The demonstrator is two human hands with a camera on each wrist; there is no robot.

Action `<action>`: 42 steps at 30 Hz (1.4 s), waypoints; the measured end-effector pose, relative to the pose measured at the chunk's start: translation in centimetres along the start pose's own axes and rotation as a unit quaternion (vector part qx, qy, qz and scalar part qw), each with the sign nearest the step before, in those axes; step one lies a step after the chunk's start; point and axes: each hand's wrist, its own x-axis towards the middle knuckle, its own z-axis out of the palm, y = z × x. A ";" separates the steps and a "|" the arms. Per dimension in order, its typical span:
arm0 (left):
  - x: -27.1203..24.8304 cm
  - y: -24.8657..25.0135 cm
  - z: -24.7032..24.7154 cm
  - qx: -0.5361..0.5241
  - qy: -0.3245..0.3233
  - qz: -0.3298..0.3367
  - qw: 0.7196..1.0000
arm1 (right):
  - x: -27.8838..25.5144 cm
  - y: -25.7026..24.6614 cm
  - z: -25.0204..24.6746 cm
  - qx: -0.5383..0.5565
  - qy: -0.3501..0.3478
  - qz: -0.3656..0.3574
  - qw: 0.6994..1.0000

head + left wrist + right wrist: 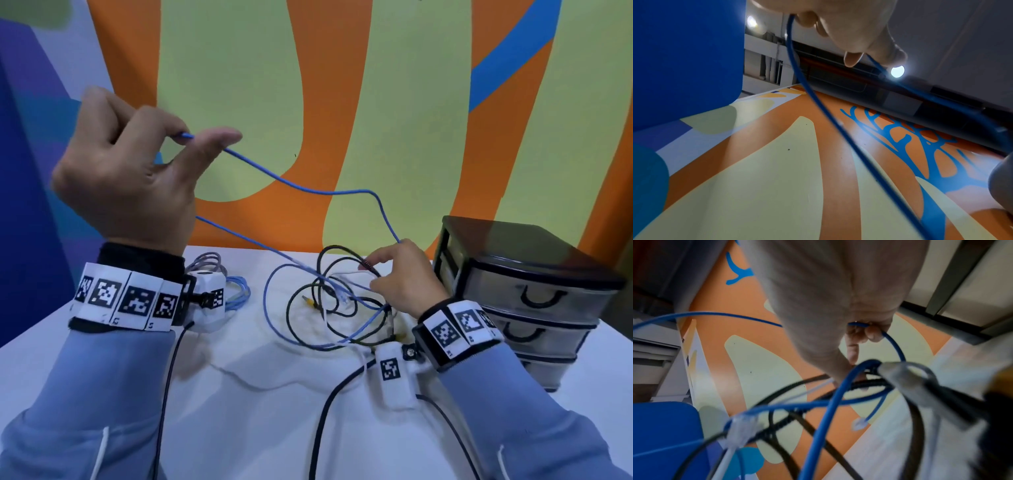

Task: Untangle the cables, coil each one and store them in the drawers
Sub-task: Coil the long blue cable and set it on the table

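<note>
Pinching: left hand (126,171) is holding the blue cable (308,186) raised, fingers curled.
Gripping: right hand (404,277) is clutching that cable over the tangle (335,301) on the desk (239,394).
Standing: drawers (524,294) are sitting just beside the right hand.

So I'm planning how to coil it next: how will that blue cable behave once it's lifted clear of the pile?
Probably floppy: the blue cable sags in a curve between the left hand and the right hand. Likely light, since a fingertip pinch holds it up. It may snag, because its loops run through the black cable on the table.
</note>
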 end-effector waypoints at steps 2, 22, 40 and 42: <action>-0.2 -0.3 0.0 0.013 0.001 0.006 1.000 | 0.3 0.1 0.1 0.029 0.039 0.020 0.999; -5.1 0.4 3.6 -0.074 -0.719 -0.230 0.651 | 0.2 -1.2 1.1 0.278 0.120 -0.075 0.950; -8.1 0.3 4.7 0.120 -0.803 -0.121 0.571 | -0.1 -1.1 0.9 0.312 0.134 -0.066 0.938; -7.7 -0.1 5.0 0.072 -0.740 -0.175 0.646 | 0.2 -0.7 1.2 0.286 0.127 -0.062 0.948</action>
